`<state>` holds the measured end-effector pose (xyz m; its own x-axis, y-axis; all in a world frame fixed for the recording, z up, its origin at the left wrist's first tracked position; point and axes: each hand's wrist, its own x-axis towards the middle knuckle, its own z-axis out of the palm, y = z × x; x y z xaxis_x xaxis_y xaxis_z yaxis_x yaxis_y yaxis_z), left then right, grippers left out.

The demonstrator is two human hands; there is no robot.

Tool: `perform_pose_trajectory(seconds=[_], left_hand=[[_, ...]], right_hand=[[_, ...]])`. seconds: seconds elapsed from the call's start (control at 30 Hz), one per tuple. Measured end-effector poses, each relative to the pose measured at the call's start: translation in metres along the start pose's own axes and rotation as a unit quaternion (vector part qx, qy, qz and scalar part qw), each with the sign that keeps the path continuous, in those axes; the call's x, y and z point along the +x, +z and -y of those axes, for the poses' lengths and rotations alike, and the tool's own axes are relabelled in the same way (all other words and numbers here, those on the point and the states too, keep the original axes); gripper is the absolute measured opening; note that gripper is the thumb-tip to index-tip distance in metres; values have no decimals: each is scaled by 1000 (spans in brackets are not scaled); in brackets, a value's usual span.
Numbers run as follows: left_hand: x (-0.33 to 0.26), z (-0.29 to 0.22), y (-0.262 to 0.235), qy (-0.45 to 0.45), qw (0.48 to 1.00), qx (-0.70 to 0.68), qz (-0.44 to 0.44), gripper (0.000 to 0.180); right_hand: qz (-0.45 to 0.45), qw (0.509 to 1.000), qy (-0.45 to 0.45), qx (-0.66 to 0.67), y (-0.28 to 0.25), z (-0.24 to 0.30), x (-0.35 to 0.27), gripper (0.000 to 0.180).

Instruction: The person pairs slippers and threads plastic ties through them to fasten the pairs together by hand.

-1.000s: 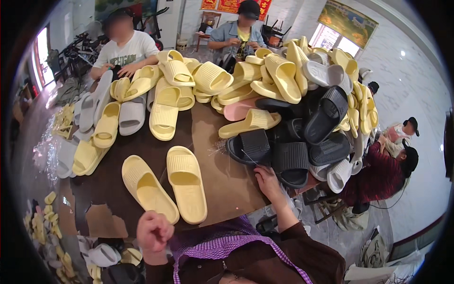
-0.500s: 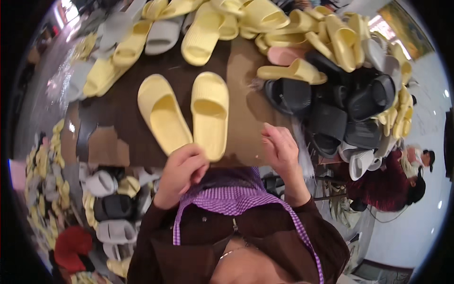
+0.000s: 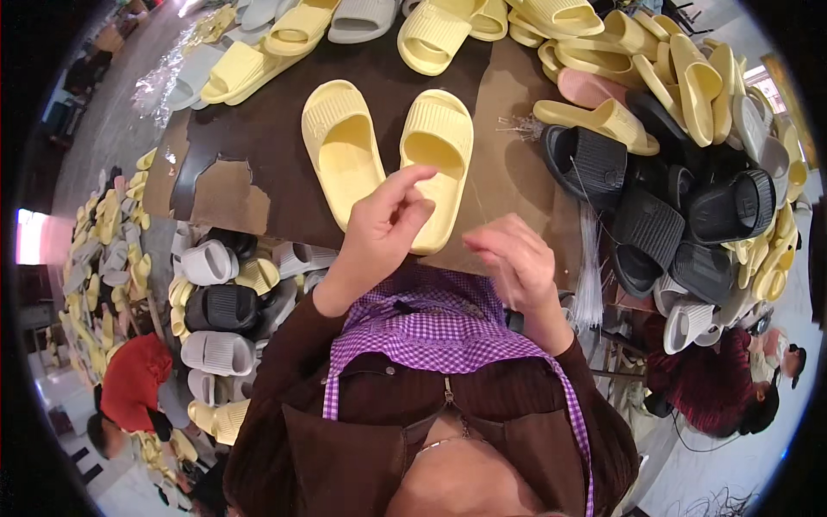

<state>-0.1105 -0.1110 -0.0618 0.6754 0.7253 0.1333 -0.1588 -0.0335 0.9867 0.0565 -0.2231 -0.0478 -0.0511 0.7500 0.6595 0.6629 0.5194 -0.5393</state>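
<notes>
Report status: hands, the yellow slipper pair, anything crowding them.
Left hand over the right yellow slipper, fingers curled, grip unclear. Right hand raised, blurred. Left yellow slipper lies alongside. Black slippers heaped to the right.

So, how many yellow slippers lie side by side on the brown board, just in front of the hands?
2. The left slipper lies beyond the left hand; the right slipper lies beside it, its heel partly hidden by that hand. Others lie in surrounding piles.

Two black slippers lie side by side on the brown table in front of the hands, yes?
Not quite: the head view shows the two slippers are pale yellow, not black. They do lie side by side on the brown table, in front of the left hand and right hand.
</notes>
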Motion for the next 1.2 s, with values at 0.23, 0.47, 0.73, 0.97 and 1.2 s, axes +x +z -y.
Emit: perform_pose_trajectory(seconds=[0.23, 0.47, 0.73, 0.97, 1.2], left_hand=[[25, 14, 8, 130, 975, 136, 119, 15], [-10, 15, -19, 85, 960, 256, 78, 10], [-74, -25, -35, 42, 917, 394, 49, 8], [-74, -5, -29, 49, 889, 454, -42, 9], [-36, 25, -8, 94, 837, 533, -78, 20]], right_hand=[[-39, 951, 12, 305, -19, 4, -6, 16], [-148, 848, 266, 435, -33, -15, -16, 25], [130, 859, 475, 140, 20, -57, 16, 23], [252, 906, 208, -269, 42, -65, 30, 27], [250, 900, 192, -300, 46, -68, 52, 27]])
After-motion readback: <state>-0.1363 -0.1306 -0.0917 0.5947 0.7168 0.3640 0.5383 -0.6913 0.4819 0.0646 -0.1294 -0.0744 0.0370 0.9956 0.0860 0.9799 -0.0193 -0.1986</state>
